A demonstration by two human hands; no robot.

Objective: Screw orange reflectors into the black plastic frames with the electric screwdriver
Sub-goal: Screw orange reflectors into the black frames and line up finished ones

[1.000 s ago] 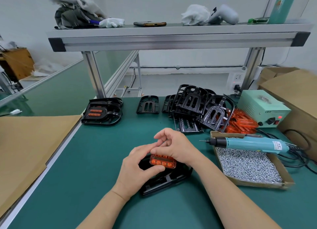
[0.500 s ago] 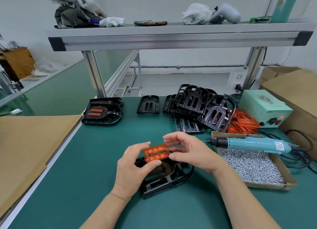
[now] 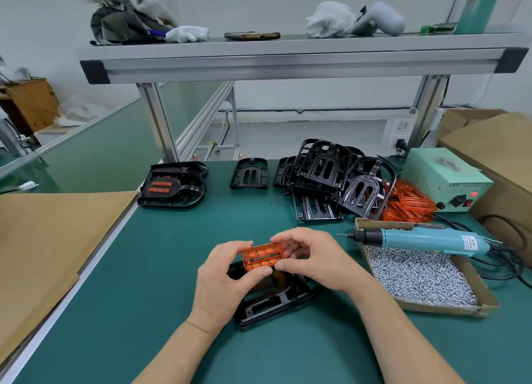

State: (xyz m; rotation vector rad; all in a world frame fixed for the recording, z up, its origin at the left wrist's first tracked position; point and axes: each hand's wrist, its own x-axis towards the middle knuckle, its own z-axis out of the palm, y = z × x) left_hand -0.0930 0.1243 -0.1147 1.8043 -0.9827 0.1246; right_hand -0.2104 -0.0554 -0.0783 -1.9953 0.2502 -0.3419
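Note:
An orange reflector point(image 3: 263, 257) is held just above a black plastic frame point(image 3: 276, 300) that lies on the green mat. My left hand point(image 3: 221, 283) pinches the reflector's left end between thumb and fingers. My right hand point(image 3: 312, 258) pinches its right end. The hands hide the frame's far part. The blue electric screwdriver point(image 3: 414, 239) lies across a cardboard tray of screws point(image 3: 420, 277) to the right, untouched.
A heap of black frames point(image 3: 331, 179) and loose orange reflectors point(image 3: 408, 203) sits at the back right beside a green power unit point(image 3: 443, 179). A frame with fitted reflectors point(image 3: 172, 186) lies back left. Cardboard point(image 3: 43, 239) covers the left; cables trail at right.
The reflector has been lifted off the black frame and turned face up between both hands. Both hands rose slightly with it.

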